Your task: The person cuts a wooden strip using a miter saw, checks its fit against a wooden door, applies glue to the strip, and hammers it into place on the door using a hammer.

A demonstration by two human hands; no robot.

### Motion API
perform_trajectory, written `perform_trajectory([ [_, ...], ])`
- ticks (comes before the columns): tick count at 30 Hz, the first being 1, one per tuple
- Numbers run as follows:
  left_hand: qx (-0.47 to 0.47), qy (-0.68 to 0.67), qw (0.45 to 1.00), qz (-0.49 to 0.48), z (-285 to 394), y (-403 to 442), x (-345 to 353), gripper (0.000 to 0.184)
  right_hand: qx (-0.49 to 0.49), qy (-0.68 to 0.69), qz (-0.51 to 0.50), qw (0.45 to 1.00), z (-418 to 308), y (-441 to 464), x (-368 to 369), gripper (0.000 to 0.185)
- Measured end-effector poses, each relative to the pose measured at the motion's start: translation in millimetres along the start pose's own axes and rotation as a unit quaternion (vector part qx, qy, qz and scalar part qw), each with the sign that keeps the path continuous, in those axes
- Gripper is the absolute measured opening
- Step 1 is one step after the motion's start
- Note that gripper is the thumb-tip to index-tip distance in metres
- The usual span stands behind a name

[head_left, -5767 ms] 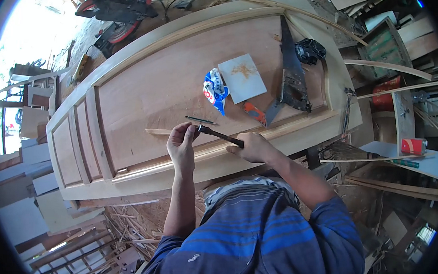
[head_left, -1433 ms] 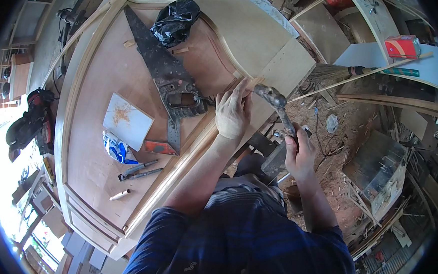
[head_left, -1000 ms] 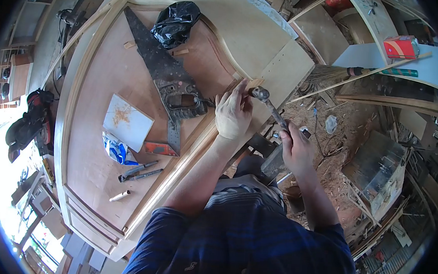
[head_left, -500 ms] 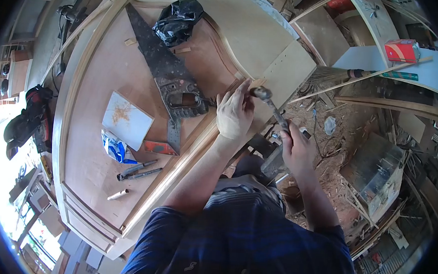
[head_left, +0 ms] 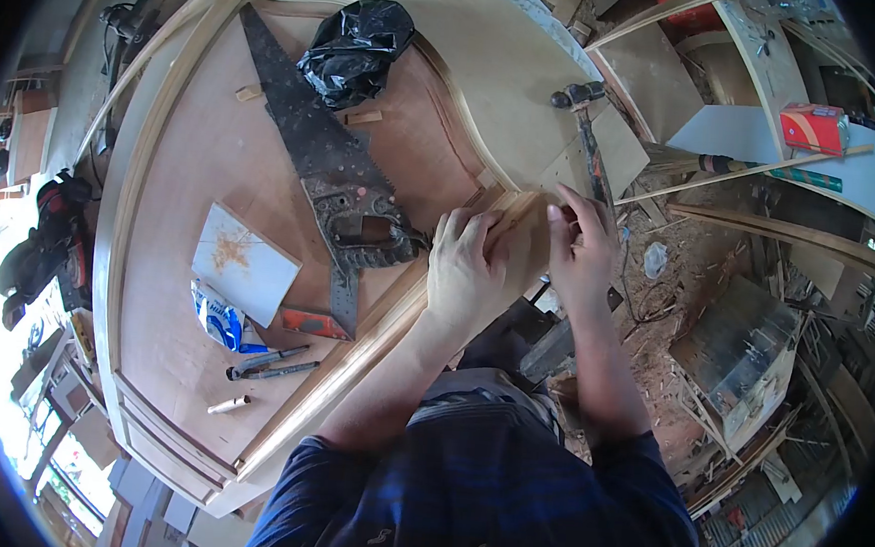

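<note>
My left hand (head_left: pixel 463 270) rests over the light wooden moulding (head_left: pixel 387 321) along the near edge of the panel, its fingers bent round it close to the corner. My right hand (head_left: pixel 584 247) is just right of that corner, thumb and forefinger apart and holding nothing visible. Beyond it, a hammer (head_left: pixel 590 142) lies on the pale board, head away from me, the lower handle partly behind my fingers. Left of my left hand a black-handled handsaw (head_left: pixel 360 224) lies on the panel. Whether a small fastener is under my left fingertips is hidden.
On the curved-frame panel (head_left: pixel 176 298) lie a black plastic bag (head_left: pixel 356 53), a white board (head_left: pixel 248 262) with sawdust, a blue-and-white packet (head_left: pixel 219 318), and pincers (head_left: pixel 272 364). Wood shavings (head_left: pixel 645 316) and a dusty box (head_left: pixel 738 357) are on the floor at right.
The hammer has left my right hand and now lies on the pale board farther away. My right hand has opened; my left hand has moved slightly back along the moulding.
</note>
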State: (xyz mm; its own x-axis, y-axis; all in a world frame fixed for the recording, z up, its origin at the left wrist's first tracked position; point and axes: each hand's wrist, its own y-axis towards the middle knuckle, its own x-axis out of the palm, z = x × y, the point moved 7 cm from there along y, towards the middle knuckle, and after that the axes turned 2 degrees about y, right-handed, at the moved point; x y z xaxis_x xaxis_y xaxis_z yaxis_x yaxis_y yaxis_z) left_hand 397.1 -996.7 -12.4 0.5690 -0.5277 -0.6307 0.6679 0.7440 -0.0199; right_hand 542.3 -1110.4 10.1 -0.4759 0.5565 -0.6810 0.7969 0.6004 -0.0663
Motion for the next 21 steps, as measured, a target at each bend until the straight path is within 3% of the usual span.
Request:
perform_trajectory([
  [3, -0.007, -0.004, 1.0, -0.007, -4, 2, 1, 0.027, -0.008, 0.042, 0.029, 0.999, 13, 10, 16, 0.019],
  [4, -0.009, -0.012, 1.0, -0.009, -4, 2, 1, 0.027, 0.037, 0.054, 0.016, 0.998, 20, 10, 18, 0.019],
  [10, -0.016, -0.022, 1.0, -0.007, -9, -1, 0, 0.028, 0.001, 0.041, -0.007, 0.999, 10, 16, 20, 0.016],
  [21, -0.001, -0.026, 1.0, 0.0, -10, 4, 2, 0.031, 0.044, 0.028, 0.01, 0.999, 18, 13, 23, 0.015],
])
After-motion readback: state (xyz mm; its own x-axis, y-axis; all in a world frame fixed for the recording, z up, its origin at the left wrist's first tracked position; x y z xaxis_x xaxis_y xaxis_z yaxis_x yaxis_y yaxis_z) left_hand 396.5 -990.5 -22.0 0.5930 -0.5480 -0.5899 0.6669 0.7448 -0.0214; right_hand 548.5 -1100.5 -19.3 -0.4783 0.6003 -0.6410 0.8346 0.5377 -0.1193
